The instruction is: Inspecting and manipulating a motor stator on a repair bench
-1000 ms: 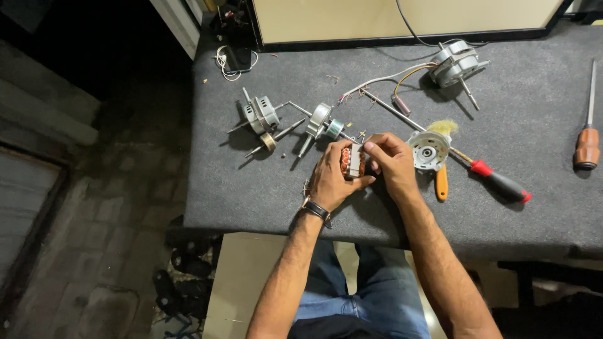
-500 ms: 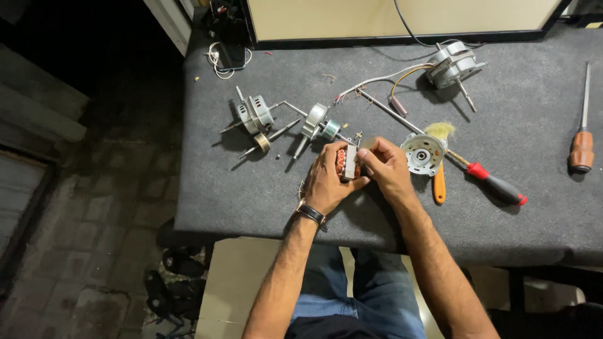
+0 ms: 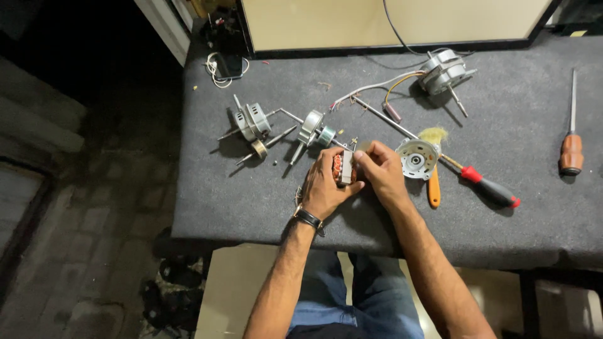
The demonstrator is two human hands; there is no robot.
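Copper-wound motor stator (image 3: 343, 168) gripped between left hand (image 3: 323, 187) and right hand (image 3: 379, 171)

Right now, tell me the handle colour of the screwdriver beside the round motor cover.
Red and black handle, clearest in the head view.

Grey table (image 3: 534, 207); red-handled screwdriver (image 3: 490, 188); copper-wound stator (image 3: 342, 168); orange brush handle (image 3: 433, 188).

A dark grey felt-covered worktop (image 3: 515, 232) fills the view — lit from above. Left of it lies a dim paved floor (image 3: 75, 251); a cream panel (image 3: 326, 22) stands behind.
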